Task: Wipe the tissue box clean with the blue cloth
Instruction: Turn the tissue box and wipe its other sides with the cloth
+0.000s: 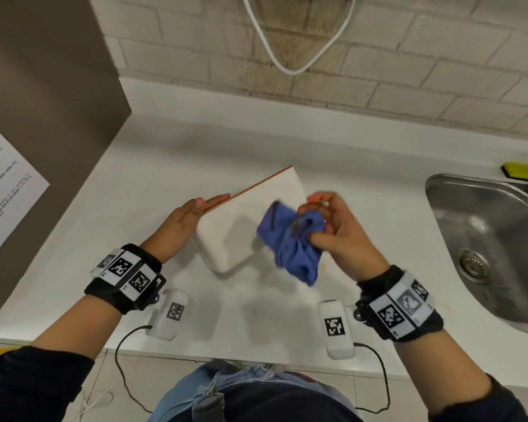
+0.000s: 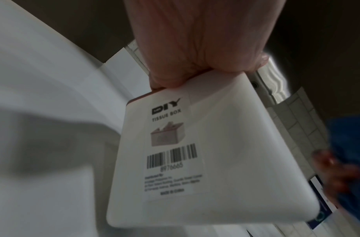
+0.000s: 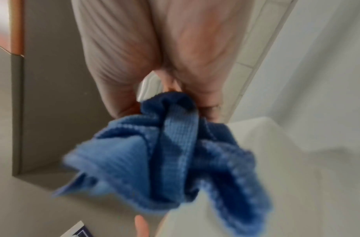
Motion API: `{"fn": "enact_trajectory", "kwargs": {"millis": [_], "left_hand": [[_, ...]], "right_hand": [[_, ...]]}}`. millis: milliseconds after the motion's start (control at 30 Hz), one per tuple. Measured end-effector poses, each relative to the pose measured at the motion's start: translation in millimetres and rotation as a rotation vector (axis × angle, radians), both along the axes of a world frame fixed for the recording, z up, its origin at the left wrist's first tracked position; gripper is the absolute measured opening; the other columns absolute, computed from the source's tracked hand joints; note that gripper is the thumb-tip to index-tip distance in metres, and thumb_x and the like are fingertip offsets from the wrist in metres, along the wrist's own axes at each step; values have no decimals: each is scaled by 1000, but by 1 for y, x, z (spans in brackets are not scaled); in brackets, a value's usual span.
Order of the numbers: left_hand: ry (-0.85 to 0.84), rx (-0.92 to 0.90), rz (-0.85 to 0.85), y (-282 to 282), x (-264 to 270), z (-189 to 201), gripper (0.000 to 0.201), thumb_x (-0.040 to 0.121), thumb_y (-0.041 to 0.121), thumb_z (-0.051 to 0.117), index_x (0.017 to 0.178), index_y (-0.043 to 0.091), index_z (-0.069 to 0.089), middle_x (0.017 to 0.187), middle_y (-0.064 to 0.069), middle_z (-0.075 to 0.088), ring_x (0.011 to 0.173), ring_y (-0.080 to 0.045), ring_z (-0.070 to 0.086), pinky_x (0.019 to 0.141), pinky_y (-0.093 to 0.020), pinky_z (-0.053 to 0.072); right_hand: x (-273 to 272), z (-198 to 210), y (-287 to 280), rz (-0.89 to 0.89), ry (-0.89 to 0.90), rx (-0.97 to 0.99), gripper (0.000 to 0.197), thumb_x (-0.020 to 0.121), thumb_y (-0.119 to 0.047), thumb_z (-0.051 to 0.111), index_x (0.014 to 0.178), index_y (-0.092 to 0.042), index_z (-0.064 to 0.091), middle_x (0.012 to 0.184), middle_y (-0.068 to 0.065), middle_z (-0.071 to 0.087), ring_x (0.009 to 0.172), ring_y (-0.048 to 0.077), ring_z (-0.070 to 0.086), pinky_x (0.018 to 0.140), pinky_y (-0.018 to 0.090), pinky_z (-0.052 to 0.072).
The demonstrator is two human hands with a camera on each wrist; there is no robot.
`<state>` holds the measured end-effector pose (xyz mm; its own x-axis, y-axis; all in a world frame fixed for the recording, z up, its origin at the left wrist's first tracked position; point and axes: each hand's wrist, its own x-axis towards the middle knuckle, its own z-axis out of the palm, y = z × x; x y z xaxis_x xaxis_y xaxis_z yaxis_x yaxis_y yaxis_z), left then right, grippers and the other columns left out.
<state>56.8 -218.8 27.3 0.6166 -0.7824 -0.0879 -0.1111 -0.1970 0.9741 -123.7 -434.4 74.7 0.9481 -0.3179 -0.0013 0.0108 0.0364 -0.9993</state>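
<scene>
— What surroundings are seen from the head view?

— A white countertop [image 1: 165, 166] is spread across the middle. At twelve o'clock, a wall of pale brick-shaped tiles [image 1: 409, 41] is seen, with a white cable [image 1: 290, 70] looped against it. At nine o'clock, a brown cabinet panel [image 1: 43, 102] is set, with a printed paper sheet [image 1: 3, 190] fixed to it.

— And at three o'clock?

— A steel sink [image 1: 485, 239] is sunk into the counter, with a yellow-green sponge [image 1: 521, 170] laid behind it. At six o'clock, pale floor tiles [image 1: 110, 376] are glimpsed.
</scene>
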Motion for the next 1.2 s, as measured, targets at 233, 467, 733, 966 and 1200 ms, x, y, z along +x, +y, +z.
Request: {"fn": "enact_trajectory", "kwargs": {"millis": [233, 467, 733, 966, 1200], "left_hand": [[52, 25, 44, -4, -5, 8, 54, 88, 59, 12, 118, 42, 54, 100, 43, 61, 102, 22, 50, 79, 5, 32], [177, -20, 36, -6, 4, 7, 88, 60, 92, 16, 112, 36, 61, 113, 24, 63, 112, 7, 53, 102, -13, 35], [162, 39, -45, -6, 4, 14, 90, 52, 96, 21, 117, 44, 54, 124, 11, 62, 120, -4, 52, 102, -17, 35], [-37, 114, -27, -6, 6, 8, 91, 53, 94, 28, 127, 45, 45, 130, 9, 52, 115, -1, 47, 84, -3, 36], [-74, 86, 11, -4, 2, 5, 72, 58, 89, 33, 118, 51, 45, 113, 11, 57, 93, 27, 47, 76, 7, 31]], "right_hand": [[65, -40, 38, -291, -170, -515, 54, 70, 8, 39, 120, -6, 53, 111, 3, 62, 102, 14, 60, 94, 30, 47], [69, -57, 79, -94, -175, -669, 48, 74, -11, 37, 116, -27, 56, 120, 1, 62, 99, 11, 43, 96, 17, 32], [66, -49, 80, 278, -219, -783, 33, 76, -8, 45, 93, -15, 72, 103, 7, 72, 88, -9, 36, 86, 3, 29], [44, -51, 59, 440, -154, -886, 26, 73, 2, 63, 83, -21, 72, 86, -3, 72, 88, 4, 36, 81, 24, 33], [-6, -48, -11, 25, -147, -839, 32, 65, 0, 41, 77, -17, 66, 79, -5, 69, 78, 1, 52, 72, 25, 46]]}}
